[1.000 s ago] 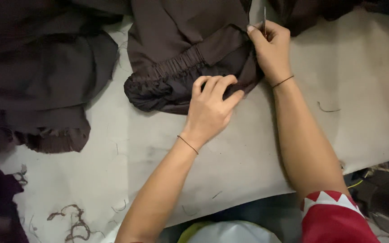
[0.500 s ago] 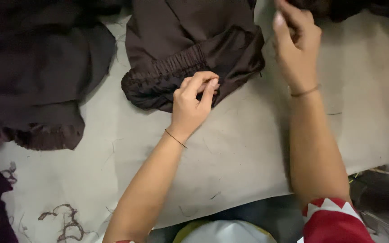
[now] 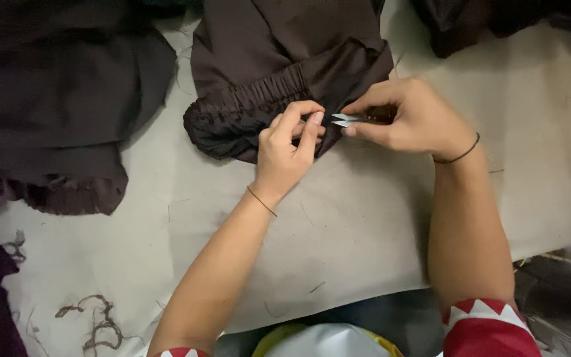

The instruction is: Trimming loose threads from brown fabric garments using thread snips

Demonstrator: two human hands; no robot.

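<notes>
— Brown garment point(image 3: 285, 59): where is it held?
— Its gathered waistband point(image 3: 246, 109) is pinched by the left grip point(image 3: 292, 142); small snips point(image 3: 348, 119) are pinched in the right grip point(image 3: 411, 119), just beside.
— Nearby?
— More dark cloth point(image 3: 54, 106) is piled on the pale surface point(image 3: 365, 218).

pale table point(image 3: 365, 238), dark garments point(image 3: 279, 73), thread scraps point(image 3: 97, 320)

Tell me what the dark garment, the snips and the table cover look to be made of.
Dark brown garment: woven cloth, matte, with a gathered elastic band. Snips in the right hand: bright blades, likely steel. Table cover: pale sheet, creased and scuffed, perhaps paper or thin board. The left hand pinches the cloth.
</notes>
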